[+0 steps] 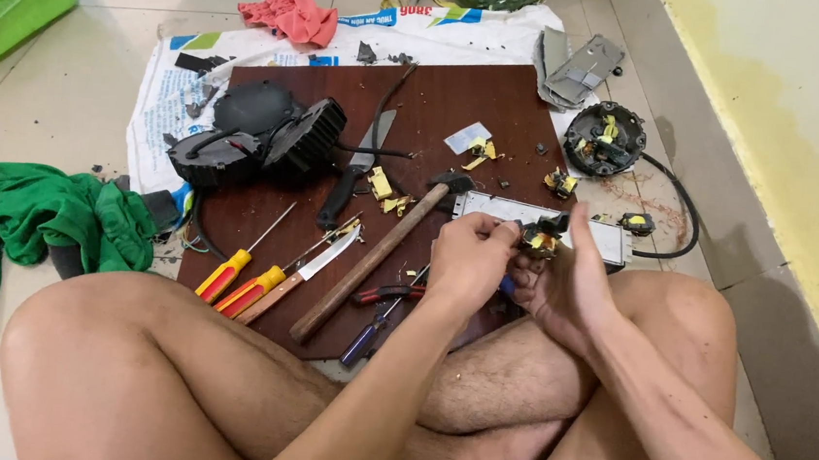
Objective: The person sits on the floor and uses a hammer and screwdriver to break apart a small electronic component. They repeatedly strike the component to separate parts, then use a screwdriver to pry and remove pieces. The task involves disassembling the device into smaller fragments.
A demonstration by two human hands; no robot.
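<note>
Above the brown board (459,98), both hands, left (466,259) and right (571,287), closed around a small black-and-yellow wound part (537,238), hammer (379,252) just beside.

Glossy dark wooden board (459,98), wooden-handled hammer (368,261), crumpled green cloth (31,215), smooth floor tiles (69,96)

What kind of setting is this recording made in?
Probably a home floor used as a makeshift repair spot: tiled floor, a wooden board on a spread sack, with a hammer, screwdrivers and dismantled electrical parts.
</note>
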